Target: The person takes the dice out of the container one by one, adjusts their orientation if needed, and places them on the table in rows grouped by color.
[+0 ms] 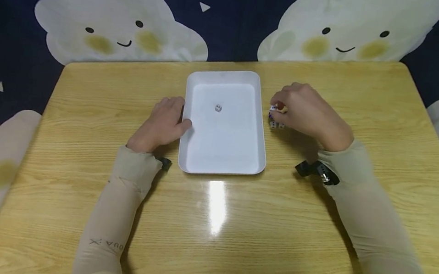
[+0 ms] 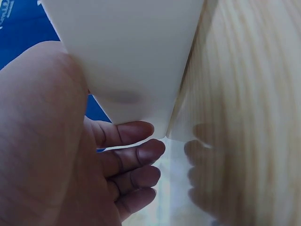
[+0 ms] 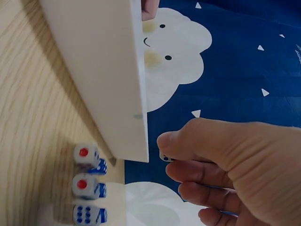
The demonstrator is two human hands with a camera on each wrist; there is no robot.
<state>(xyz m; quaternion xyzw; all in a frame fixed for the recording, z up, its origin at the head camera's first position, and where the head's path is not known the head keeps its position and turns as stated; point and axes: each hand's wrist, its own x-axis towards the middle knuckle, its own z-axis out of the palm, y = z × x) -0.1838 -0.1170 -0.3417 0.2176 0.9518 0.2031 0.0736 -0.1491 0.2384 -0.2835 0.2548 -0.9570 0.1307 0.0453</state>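
Observation:
A white rectangular tray [image 1: 223, 156] lies on the table with one die [image 1: 218, 108] inside. My left hand [image 1: 165, 123] grips the tray's left wall, thumb over the rim; in the left wrist view the fingers [image 2: 141, 153] curl along the outside of the wall. Beyond the tray's right wall, my right hand [image 1: 304, 111] pinches a white die [image 3: 165, 156] between thumb and index finger, close to the rim in the right wrist view. Below it, several dice [image 3: 86, 157] stand grouped beside the tray, some with red or blue pips. The hand partly covers this group in the head view.
The wooden table [image 1: 293, 239] reaches back to a dark blue cloth [image 1: 235, 18] with cloud faces. Light reflects off the tabletop in front of the tray. A dark strap with a camera [image 1: 318, 171] sits at the right wrist.

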